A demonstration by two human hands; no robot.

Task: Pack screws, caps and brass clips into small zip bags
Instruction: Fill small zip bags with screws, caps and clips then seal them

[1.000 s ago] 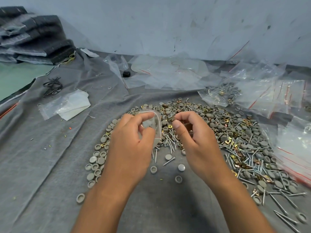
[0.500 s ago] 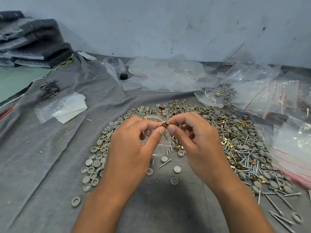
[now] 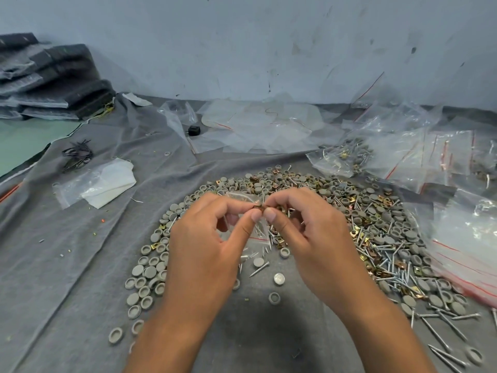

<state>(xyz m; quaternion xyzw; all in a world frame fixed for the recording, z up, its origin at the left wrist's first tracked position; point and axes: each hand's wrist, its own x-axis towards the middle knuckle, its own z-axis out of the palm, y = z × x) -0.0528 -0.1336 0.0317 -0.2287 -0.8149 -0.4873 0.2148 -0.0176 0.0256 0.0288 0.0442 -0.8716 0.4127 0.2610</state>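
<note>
Both hands raised over the grey cloth (image 3: 80,265), thumbs and forefingers meeting at one point. Left hand (image 3: 207,246): thumb and forefinger pinched on the mouth of a small clear zip bag with a red stripe (image 3: 255,232); the bag hangs below and behind the pinch, a few thin screws visible inside it. Right hand (image 3: 309,238): thumb and forefinger closed on a small brass-coloured metal clip (image 3: 259,206), held right at the bag mouth, touching the left fingertips. Cannot tell whether the clip is already inside the opening.

Relative to the pinch:
- Behind it and to both sides, curving round both hands: arc-shaped heap of round grey plastic caps (image 3: 145,273), silver screws (image 3: 387,265) and more brass clips, mixed; thickest to the right
- Just below, between the wrists: a few loose caps and a single screw on the cloth
- Far right: pile of clear red-striped zip bags (image 3: 462,251), some farther back already filled with parts (image 3: 347,157)
- Far left: flat clear bag holding white sheet (image 3: 99,181); beyond it a tangle of black ties (image 3: 78,154)
- Well behind: crumpled clear plastic (image 3: 263,125) and a small black block (image 3: 194,130)
- Far back left: stacked dark grey felt pads (image 3: 53,82) against the wall
</note>
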